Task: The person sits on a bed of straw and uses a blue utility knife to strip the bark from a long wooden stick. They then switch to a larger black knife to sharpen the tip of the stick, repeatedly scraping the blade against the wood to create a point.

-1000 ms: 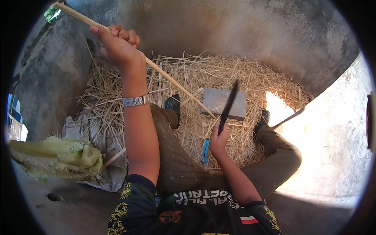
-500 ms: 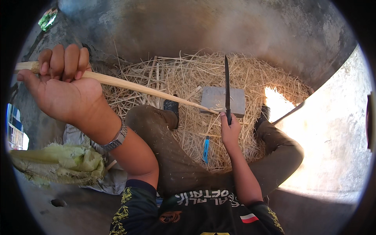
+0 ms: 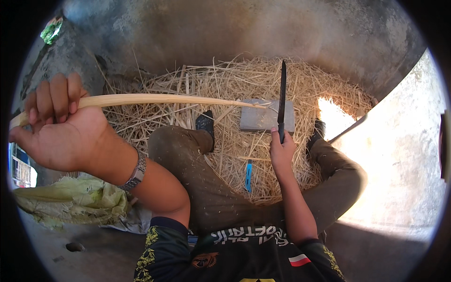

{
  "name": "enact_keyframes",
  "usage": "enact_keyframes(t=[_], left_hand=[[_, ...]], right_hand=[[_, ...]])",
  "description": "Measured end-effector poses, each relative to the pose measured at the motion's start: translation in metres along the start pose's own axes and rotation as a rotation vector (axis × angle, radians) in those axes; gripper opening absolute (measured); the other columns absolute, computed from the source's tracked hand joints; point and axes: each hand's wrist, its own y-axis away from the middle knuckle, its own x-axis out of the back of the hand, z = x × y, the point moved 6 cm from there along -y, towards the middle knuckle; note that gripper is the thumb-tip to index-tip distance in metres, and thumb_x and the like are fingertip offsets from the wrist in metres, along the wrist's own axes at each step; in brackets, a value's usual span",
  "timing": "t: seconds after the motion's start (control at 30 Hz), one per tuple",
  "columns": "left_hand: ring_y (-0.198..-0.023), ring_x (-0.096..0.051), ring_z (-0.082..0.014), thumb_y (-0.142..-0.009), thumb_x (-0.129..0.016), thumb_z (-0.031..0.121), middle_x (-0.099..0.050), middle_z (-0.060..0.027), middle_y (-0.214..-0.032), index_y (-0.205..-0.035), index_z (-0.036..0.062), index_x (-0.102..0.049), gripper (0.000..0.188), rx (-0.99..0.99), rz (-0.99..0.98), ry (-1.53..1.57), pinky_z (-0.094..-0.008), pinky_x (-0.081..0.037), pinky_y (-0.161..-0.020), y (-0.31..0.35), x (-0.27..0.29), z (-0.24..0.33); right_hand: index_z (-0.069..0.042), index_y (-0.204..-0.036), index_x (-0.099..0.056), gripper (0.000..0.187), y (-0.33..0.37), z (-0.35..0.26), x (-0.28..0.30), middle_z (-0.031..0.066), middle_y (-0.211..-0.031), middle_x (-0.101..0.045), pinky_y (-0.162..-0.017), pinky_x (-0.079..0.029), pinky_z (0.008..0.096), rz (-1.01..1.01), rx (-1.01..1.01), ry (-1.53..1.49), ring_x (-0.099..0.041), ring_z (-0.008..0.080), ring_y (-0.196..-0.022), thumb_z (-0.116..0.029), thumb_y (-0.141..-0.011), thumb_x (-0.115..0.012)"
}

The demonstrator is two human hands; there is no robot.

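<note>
My left hand (image 3: pixel 66 127), raised at the left with a metal watch on its wrist, is closed around a long pale wooden stick (image 3: pixel 159 98). The stick bows slightly and tapers to the right, its thin end lying over a grey rectangular block (image 3: pixel 256 121). Whether that end presses on the block I cannot tell. In my right hand (image 3: pixel 283 152) is a knife (image 3: pixel 282 96), gripped by its black handle. Its long dark blade points away from me and passes in front of the block's right part, to the right of the stick's tip.
Straw-like shavings (image 3: pixel 225 80) cover the floor between my legs and up to the curved concrete wall (image 3: pixel 244 33). A blue-handled tool (image 3: pixel 248 176) lies on them nearer me. At the left is a greenish woven sack (image 3: pixel 80 199). Bright sunlight falls on the right wall (image 3: pixel 394 164).
My left hand has moved left and down, and the stick's right part has swung up to lie nearly level. The knife and my right hand have shifted slightly right.
</note>
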Motion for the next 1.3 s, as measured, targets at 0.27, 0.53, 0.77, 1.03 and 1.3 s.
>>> enact_keyframes(t=[0.27, 0.53, 0.77, 1.03, 1.3], left_hand=[[-0.057, -0.034, -0.0112, -0.096, -0.033, 0.071, -0.035, 0.0011, -0.064, -0.087, 0.0110, -0.046, 0.062, 0.019, 0.101, -0.164, -0.0282, -0.031, -0.055, 0.002, -0.020, -0.102], [-0.046, -0.024, -0.0085, -0.089, -0.029, 0.080, -0.029, 0.0022, -0.057, -0.078, 0.0133, -0.033, 0.068, 0.247, 0.146, -0.163, -0.0248, -0.022, -0.045, 0.043, -0.036, -0.192], [-0.043, -0.018, -0.0062, -0.088, -0.028, 0.081, -0.023, 0.0035, -0.054, -0.074, 0.0143, -0.026, 0.069, 0.224, 0.158, -0.193, -0.0239, -0.015, -0.041, 0.054, -0.056, -0.201], [-0.046, -0.022, -0.0075, -0.089, -0.029, 0.080, -0.024, 0.0027, -0.058, -0.077, 0.0135, -0.029, 0.067, 0.206, 0.272, -0.284, -0.0234, -0.019, -0.043, 0.051, -0.038, -0.200], [-0.047, -0.024, -0.0082, -0.089, -0.034, 0.078, -0.026, 0.0025, -0.058, -0.077, 0.0134, -0.031, 0.066, 0.224, 0.229, -0.195, -0.0235, -0.021, -0.043, 0.044, -0.030, -0.208]], right_hand=[[-0.005, -0.072, -0.051, 0.033, 0.000, -0.007, -0.004, -0.0043, -0.056, -0.042, -0.046, -0.031, 0.0271, -0.059, 0.080, 0.050, -0.038, 0.0053, -0.051, -0.026, -0.095, -0.064], [-0.001, -0.076, -0.053, 0.034, 0.012, -0.030, -0.010, 0.0026, -0.057, -0.043, -0.051, -0.035, 0.0311, -0.105, 0.190, 0.121, -0.039, 0.0106, -0.055, -0.026, -0.096, -0.063], [0.003, -0.089, -0.059, 0.040, -0.011, 0.064, -0.027, 0.0231, -0.071, -0.063, -0.063, -0.047, 0.0463, -0.198, 0.060, 0.487, -0.062, 0.0418, -0.066, -0.036, -0.096, -0.056], [0.002, -0.088, -0.061, 0.039, 0.006, 0.018, -0.031, 0.0228, -0.064, -0.060, -0.060, -0.048, 0.0460, -0.255, 0.101, 0.428, -0.062, 0.0415, -0.063, -0.035, -0.096, -0.056], [0.002, -0.092, -0.061, 0.039, -0.004, 0.061, -0.038, 0.0248, -0.067, -0.061, -0.062, -0.048, 0.0480, -0.173, 0.107, 0.516, -0.064, 0.0417, -0.066, -0.036, -0.097, -0.056]])
